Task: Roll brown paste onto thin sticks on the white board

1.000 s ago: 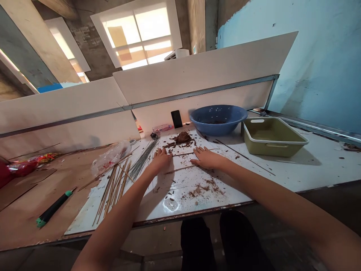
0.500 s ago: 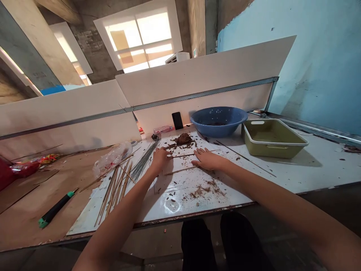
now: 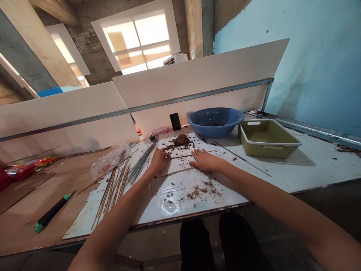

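Note:
A thin stick (image 3: 182, 156) with a dark coating on part of it lies across the white board, between my hands. My left hand (image 3: 160, 159) is closed, its fingertips pinching the stick's left end. Flat over the stick's right part lies my right hand (image 3: 205, 159), fingers stretched out and palm down. Just beyond them sits a lump of brown, dough-like material (image 3: 182, 140), with small dark bits scattered around it. A second thin stick (image 3: 177, 172) rests nearer to me, its right end close to my right hand.
Bamboo sticks (image 3: 111, 190) and thin grey wires (image 3: 142, 160) lie left, near a clear plastic bag (image 3: 109, 160) and a green-black screwdriver (image 3: 53, 213). A blue basin (image 3: 216, 130), green tub (image 3: 270, 148) and phone (image 3: 175, 122) stand at the back. Brown crumbs (image 3: 204, 190) lie in front.
The view has shifted slightly. My left hand still pinches the stick's end, and my right hand stays flat over it, with little visible movement along the board.

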Available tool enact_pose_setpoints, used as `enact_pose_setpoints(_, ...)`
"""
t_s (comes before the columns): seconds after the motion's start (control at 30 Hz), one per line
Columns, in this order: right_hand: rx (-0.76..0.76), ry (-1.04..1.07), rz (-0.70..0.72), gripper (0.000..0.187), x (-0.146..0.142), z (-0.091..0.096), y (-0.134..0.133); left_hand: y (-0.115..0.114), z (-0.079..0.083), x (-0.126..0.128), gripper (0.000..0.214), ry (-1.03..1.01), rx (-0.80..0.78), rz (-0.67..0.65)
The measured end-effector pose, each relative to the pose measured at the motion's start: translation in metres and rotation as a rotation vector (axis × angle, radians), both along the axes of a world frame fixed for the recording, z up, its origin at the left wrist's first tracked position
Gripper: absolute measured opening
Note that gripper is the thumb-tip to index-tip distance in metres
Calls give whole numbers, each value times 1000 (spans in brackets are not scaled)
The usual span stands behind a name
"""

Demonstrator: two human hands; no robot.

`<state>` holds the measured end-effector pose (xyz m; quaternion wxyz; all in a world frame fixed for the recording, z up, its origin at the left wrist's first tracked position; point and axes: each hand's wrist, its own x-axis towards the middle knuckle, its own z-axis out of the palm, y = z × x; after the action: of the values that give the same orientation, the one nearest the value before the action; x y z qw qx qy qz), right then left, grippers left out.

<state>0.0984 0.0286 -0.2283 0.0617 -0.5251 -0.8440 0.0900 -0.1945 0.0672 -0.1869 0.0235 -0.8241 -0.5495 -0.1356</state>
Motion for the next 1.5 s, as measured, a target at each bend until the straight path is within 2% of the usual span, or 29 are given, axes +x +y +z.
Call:
enact_pose_setpoints(0.2, -16, 5, 9, 100, 0, 1, 1, 0, 2, 1, 28, 64, -14, -6)
enact_pose_setpoints(0.33, -22, -13, 0, 98, -1, 6, -2, -6, 3, 0, 51, 39, 65, 96)
enact_pose_setpoints(0.53, -30, 2, -5, 92, -3, 22, -12, -43, 1, 25, 56, 253, 17, 232)
enact_pose_setpoints(0.63, -29, -29, -4, 90, -4, 28, -17, -61, -4, 40, 64, 315, 40, 210)
enact_pose_setpoints(0.73, -21, -63, -1, 90, -5, 29, -19, -70, -10, 47, 67, 325, 35, 164)
enact_pose_setpoints(0.87, -3, -70, 4, 88, -5, 23, -15, -69, -19, 49, 69, 315, -33, 114)
enact_pose_setpoints(1.07, -45, -12, -18, 97, -4, 14, -7, -60, -30, 50, 73, 256, -100, 136)
enact_pose_setpoints(1.3, -58, -9, -37, 105, -3, 9, -5, -54, -30, 47, 79, 231, -114, 134)
enact_pose_setpoints(1.5, -89, -89, 45, 102, 1, 13, -5, -58, -28, 42, 69, 264, -80, 72)
